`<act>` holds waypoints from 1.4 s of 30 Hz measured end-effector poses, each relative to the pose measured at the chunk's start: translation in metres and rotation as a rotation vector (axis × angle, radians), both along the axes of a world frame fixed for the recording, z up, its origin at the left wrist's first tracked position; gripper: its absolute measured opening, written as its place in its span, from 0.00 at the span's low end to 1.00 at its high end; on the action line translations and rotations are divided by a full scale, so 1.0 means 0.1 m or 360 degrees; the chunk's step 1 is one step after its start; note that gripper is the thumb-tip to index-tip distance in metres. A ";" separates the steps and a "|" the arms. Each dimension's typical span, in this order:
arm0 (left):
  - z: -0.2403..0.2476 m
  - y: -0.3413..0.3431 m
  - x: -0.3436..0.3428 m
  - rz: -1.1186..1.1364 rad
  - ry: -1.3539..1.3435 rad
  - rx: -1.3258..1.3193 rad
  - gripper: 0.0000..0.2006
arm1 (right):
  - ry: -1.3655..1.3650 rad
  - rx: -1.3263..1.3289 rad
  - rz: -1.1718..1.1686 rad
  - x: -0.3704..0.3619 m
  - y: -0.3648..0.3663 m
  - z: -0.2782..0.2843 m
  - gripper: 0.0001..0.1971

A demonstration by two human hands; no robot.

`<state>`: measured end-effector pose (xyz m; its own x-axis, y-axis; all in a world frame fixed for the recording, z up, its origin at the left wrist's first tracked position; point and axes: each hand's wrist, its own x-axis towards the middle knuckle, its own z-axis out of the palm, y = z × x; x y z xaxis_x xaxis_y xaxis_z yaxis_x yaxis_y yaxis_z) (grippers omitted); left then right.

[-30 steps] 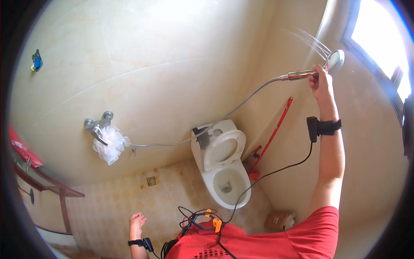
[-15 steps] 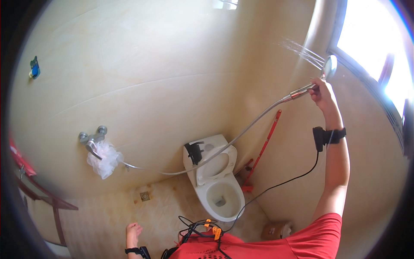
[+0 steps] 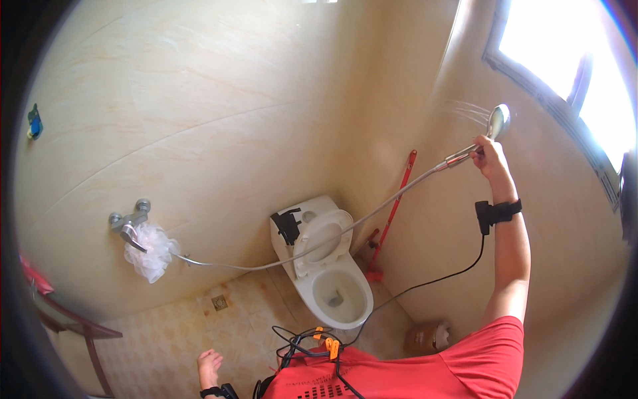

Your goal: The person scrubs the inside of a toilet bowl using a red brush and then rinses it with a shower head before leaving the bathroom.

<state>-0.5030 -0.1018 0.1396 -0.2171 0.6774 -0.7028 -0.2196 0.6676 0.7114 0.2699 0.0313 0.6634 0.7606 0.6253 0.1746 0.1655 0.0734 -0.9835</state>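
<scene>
My right hand (image 3: 490,158), raised at the right, is closed around the handle of a chrome hand shower (image 3: 498,122). Thin jets of water (image 3: 470,110) leave its head toward the wall on the left. From the handle a grey metal hose (image 3: 372,214) sags across the toilet to the wall mixer tap (image 3: 133,219) at the left. Low in the view, my left hand (image 3: 210,364) hangs with nothing in it, its fingers loosely bent and apart. A white mesh bath puff (image 3: 153,251) hangs at the tap.
Below the hose stands a white toilet (image 3: 362,299) with its lid raised and a black object (image 3: 287,226) on the tank. A red long-handled tool (image 3: 396,209) leans in the corner, near a cardboard box (image 3: 419,338). Black cables (image 3: 438,284) run from my right wrist to my chest.
My right hand and the hand shower have moved slightly lower and left in the picture. The shower head has turned, and its jets look fainter. The whole view has shifted a little.
</scene>
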 end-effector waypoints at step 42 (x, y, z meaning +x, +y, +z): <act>0.30 -0.15 0.26 -0.0035 -0.0026 -0.0112 0.20 | 0.0804 0.0036 -0.0320 0.30 -0.81 -1.89 0.07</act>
